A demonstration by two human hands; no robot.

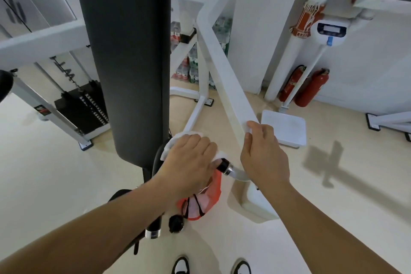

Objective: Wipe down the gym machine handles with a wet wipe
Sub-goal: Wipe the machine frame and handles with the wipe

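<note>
Wipe (190, 134) (white, crumpled) — left hand (189, 158) clenches it on black handle (223, 165); right hand (264, 153) grips white bar (231, 87).

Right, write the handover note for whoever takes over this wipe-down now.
Left hand: grips the wet wipe around the upper handle; only the handle's black tip and chrome collar show.
Right hand: grips the white frame bar.
Lower handle: below, no hand on it.
Done: wipe is on the upper handle; how much is clean cannot be told.
Left: probably finish this handle, tip included, then the lower one.
</note>
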